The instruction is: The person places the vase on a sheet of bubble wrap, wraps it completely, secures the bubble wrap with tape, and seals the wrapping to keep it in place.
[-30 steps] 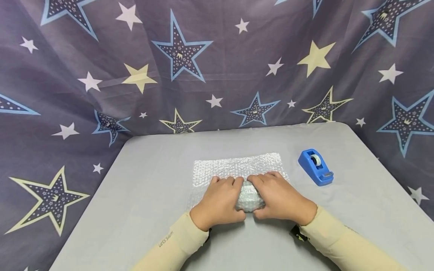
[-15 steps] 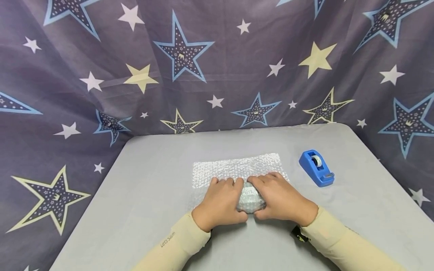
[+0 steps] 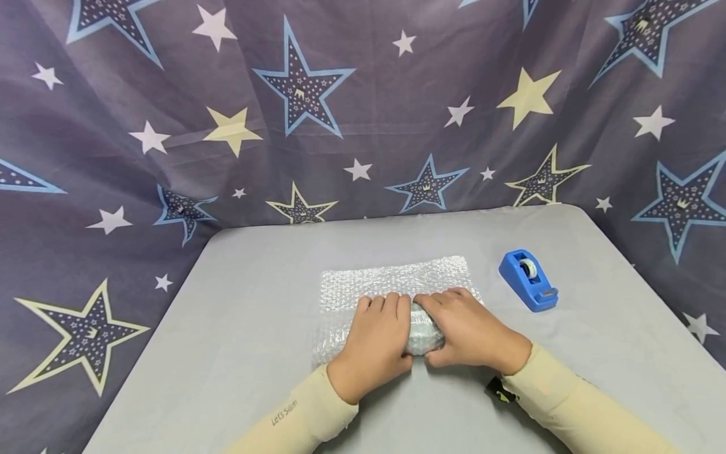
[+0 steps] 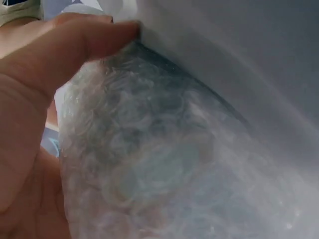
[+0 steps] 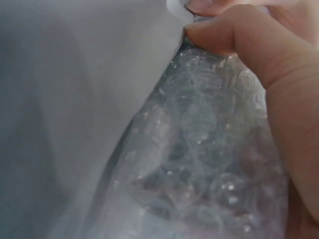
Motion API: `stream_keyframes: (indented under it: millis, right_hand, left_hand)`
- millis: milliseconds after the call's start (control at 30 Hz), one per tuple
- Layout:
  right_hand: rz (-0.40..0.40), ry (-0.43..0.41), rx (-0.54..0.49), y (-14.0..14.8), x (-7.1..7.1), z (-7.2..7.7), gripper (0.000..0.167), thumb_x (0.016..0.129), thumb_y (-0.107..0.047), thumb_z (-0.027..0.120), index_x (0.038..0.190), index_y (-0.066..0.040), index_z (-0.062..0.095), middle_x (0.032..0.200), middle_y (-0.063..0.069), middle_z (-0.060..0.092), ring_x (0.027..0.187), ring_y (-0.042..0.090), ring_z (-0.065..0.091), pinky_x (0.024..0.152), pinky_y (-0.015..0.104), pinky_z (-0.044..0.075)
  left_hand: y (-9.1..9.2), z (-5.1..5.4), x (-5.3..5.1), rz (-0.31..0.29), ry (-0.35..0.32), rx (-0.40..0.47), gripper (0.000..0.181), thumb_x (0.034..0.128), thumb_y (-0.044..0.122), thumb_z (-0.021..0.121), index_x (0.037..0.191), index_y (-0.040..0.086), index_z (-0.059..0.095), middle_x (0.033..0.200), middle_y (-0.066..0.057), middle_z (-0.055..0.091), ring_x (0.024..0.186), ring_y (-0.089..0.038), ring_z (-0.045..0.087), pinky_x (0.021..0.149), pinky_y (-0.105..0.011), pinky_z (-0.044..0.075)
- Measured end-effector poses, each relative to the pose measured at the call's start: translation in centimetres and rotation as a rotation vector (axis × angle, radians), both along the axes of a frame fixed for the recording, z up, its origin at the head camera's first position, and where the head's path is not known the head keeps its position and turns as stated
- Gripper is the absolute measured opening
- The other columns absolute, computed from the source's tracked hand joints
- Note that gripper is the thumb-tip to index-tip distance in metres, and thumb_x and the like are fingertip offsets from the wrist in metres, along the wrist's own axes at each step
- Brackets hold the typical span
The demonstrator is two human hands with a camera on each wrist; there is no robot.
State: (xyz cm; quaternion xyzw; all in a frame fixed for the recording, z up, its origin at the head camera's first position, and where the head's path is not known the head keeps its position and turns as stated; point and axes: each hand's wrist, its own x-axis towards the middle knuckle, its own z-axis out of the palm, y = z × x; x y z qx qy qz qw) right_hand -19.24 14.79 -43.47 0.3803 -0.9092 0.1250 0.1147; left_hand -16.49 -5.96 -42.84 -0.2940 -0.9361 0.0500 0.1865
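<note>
A pale green object, its kind hidden by the layers, lies rolled up in bubble wrap; the roll (image 3: 422, 333) rests on the table between both hands. My left hand (image 3: 375, 340) grips the roll's left part, fingers over the far side and thumb (image 4: 94, 37) on the near side. On its right part, my right hand (image 3: 473, 329) holds on likewise, its thumb (image 5: 224, 32) along the near lower edge. Flat bubble wrap (image 3: 391, 277) spreads out beyond the roll and past the left hand. Through the layers in the left wrist view, a blurred greenish oval shows.
A blue tape dispenser (image 3: 524, 284) with a roll of clear tape stands at the right, beyond the right hand. The grey-covered table (image 3: 227, 328) ends against a dark star-patterned cloth (image 3: 374, 107) behind and at the sides.
My left hand has shifted slightly right along the roll, and its wrist has come nearer the body. More flat bubble wrap shows at its left. The right hand stays almost still.
</note>
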Motion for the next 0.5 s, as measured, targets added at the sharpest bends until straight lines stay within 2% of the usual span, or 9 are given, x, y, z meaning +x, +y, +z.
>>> stream_keyframes:
  millis: [133,333,500]
  right_hand:
    - [-0.002,0.002,0.003,-0.08,-0.08,0.09,0.094,0.06,-0.049,0.087,0.137,-0.005,0.057,0.114,0.005,0.072,0.105,0.023,0.068,0.101,0.052,0.047]
    - [-0.023,-0.005,0.007,-0.12,-0.16,0.01,0.095,0.06,-0.05,0.086,0.139,-0.005,0.057,0.119,0.005,0.072,0.109,0.024,0.067,0.103,0.054,0.045]
    - [-0.043,-0.002,0.013,-0.11,-0.09,-0.13,0.091,0.062,-0.051,0.084,0.138,-0.009,0.056,0.116,0.002,0.071,0.107,0.023,0.067,0.105,0.058,0.043]
  left_hand:
    - [-0.05,0.01,-0.06,-0.001,0.018,0.009,0.077,0.0594,0.047,0.087,0.116,0.007,0.053,0.096,-0.003,0.059,0.081,-0.024,0.061,0.074,-0.039,0.039]
    - [-0.43,0.08,-0.56,-0.026,-0.001,0.036,0.075,0.0578,0.052,0.089,0.111,0.012,0.054,0.097,-0.002,0.063,0.08,-0.024,0.063,0.076,-0.041,0.041]
    - [-0.53,0.21,-0.85,-0.047,-0.019,0.079,0.073,0.0561,0.051,0.088,0.11,0.014,0.056,0.094,-0.001,0.064,0.077,-0.022,0.063,0.074,-0.04,0.04]
